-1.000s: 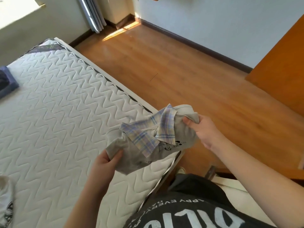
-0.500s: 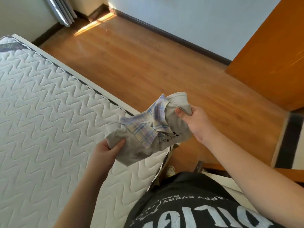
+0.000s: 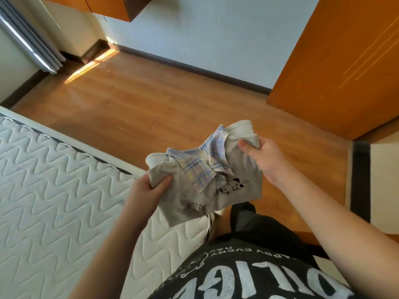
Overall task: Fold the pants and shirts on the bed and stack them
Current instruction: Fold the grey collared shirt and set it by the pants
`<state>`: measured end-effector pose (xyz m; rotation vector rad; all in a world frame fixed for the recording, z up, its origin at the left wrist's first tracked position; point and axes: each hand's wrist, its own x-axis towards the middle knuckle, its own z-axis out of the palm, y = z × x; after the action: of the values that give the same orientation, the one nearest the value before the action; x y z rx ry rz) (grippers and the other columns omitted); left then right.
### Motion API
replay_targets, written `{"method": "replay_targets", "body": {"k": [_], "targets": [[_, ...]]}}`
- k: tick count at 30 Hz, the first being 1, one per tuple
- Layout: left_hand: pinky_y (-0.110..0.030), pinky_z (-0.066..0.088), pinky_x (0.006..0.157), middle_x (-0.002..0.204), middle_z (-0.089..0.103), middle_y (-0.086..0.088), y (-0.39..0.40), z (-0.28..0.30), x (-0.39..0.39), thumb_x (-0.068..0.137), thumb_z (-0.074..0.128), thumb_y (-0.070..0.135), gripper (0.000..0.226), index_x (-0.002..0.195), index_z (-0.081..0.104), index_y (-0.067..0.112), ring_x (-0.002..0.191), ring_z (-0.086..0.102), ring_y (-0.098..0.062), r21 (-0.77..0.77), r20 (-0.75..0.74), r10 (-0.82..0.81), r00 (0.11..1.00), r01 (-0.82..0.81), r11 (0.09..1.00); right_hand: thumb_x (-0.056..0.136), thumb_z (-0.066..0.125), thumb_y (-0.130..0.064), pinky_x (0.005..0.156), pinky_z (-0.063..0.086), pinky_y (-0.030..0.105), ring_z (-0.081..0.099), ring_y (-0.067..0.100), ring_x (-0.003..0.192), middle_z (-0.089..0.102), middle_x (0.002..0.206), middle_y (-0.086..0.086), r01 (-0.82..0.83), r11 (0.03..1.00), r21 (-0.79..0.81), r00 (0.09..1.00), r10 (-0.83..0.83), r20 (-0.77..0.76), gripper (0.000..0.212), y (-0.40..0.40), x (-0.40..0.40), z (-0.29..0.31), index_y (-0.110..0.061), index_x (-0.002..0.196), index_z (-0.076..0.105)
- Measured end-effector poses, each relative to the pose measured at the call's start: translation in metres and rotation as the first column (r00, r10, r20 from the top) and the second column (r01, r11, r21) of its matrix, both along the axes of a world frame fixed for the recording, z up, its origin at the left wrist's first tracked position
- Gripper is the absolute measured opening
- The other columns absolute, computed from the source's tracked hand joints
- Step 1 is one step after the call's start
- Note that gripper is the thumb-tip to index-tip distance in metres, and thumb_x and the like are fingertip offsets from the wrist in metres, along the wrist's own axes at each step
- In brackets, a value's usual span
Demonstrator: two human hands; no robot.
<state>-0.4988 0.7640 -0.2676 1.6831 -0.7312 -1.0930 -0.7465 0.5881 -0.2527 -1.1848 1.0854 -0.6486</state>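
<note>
One shirt (image 3: 207, 186) in play, grey with a plaid collar, and two hands on it: the left hand (image 3: 149, 190) grips one shoulder, the right hand (image 3: 261, 156) the other. One bed (image 3: 54, 190) sits below the left fingers (image 3: 164, 182). One orange door (image 3: 336, 61) stands beyond the right fingers (image 3: 244, 145). Two small printed drawings show on the shirt.

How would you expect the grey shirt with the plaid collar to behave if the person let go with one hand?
The shirt is probably floppy: it sags and bunches between the left hand and right hand. It likely weighs little, since finger pinches hold it up. Released, that side would probably drop and hang.
</note>
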Motion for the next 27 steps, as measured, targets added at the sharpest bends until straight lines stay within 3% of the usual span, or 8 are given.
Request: {"method": "replay_targets", "body": {"k": [4, 7, 11, 18, 22, 27], "targets": [[-0.021, 0.056, 0.068, 0.094, 0.076, 0.001, -0.07, -0.001, -0.01, 0.083, 0.071, 0.035, 0.01, 0.092, 0.074, 0.031, 0.089, 0.072, -0.01, -0.021, 0.014, 0.088, 0.996, -0.088, 0.996, 0.059, 0.079, -0.061, 0.075, 0.054, 0.026, 0.072, 0.015, 0.091, 0.076, 0.097, -0.002, 0.002, 1.0, 0.015, 1.0, -0.002, 0.023, 0.041, -0.068, 0.0, -0.012, -0.031, 0.088, 0.078], [-0.018, 0.053, 0.061, 0.089, 0.075, 0.005, -0.128, -0.002, -0.021, 0.089, 0.071, 0.033, 0.002, 0.089, 0.073, 0.034, 0.082, 0.071, -0.006, 0.001, 0.057, 0.109, 0.992, -0.109, 0.994, 0.053, 0.082, -0.066, 0.079, 0.055, 0.034, 0.072, 0.021, 0.093, 0.076, 0.098, 0.002, -0.015, 0.998, 0.063, 0.999, 0.011, 0.052, 0.052, -0.129, -0.002, -0.02, -0.029, 0.088, 0.078], [-0.021, 0.053, 0.07, 0.093, 0.076, 0.006, -0.2, 0.015, -0.041, 0.09, 0.069, 0.034, 0.006, 0.089, 0.073, 0.039, 0.087, 0.071, -0.006, 0.048, 0.066, 0.184, 0.981, -0.187, 0.981, 0.046, 0.083, -0.073, 0.083, 0.054, 0.038, 0.072, 0.021, 0.094, 0.076, 0.1, 0.001, -0.088, 0.99, 0.11, 0.994, 0.08, 0.076, 0.062, -0.21, -0.007, -0.01, -0.029, 0.09, 0.077], [-0.035, 0.058, 0.076, 0.089, 0.076, 0.003, -0.313, 0.051, -0.057, 0.086, 0.068, 0.044, 0.01, 0.089, 0.072, 0.036, 0.086, 0.072, -0.011, 0.038, 0.142, 0.239, 0.961, -0.246, 0.968, 0.046, 0.082, -0.072, 0.076, 0.053, 0.03, 0.073, 0.018, 0.09, 0.076, 0.098, -0.001, -0.175, 0.972, 0.154, 0.982, 0.162, 0.096, 0.059, -0.331, -0.001, 0.014, -0.033, 0.09, 0.076], [-0.042, 0.058, 0.085, 0.092, 0.076, 0.005, -0.352, 0.058, -0.052, 0.092, 0.067, 0.035, 0.006, 0.09, 0.072, 0.038, 0.089, 0.071, -0.01, 0.047, 0.121, 0.3, 0.946, -0.308, 0.95, 0.049, 0.082, -0.073, 0.071, 0.056, 0.029, 0.074, 0.022, 0.09, 0.076, 0.099, 0.001, -0.216, 0.962, 0.169, 0.974, 0.2, 0.107, 0.062, -0.364, 0.009, 0.017, -0.032, 0.094, 0.076], [-0.043, 0.058, 0.085, 0.093, 0.076, 0.005, -0.38, 0.068, -0.031, 0.092, 0.065, 0.041, 0.01, 0.091, 0.072, 0.036, 0.09, 0.072, -0.011, 0.0, 0.123, 0.378, 0.918, -0.381, 0.925, 0.053, 0.081, -0.071, 0.071, 0.056, 0.029, 0.074, 0.021, 0.091, 0.076, 0.099, 0.0, -0.275, 0.949, 0.157, 0.957, 0.255, 0.135, 0.054, -0.391, 0.037, 0.027, -0.036, 0.093, 0.075]]}}
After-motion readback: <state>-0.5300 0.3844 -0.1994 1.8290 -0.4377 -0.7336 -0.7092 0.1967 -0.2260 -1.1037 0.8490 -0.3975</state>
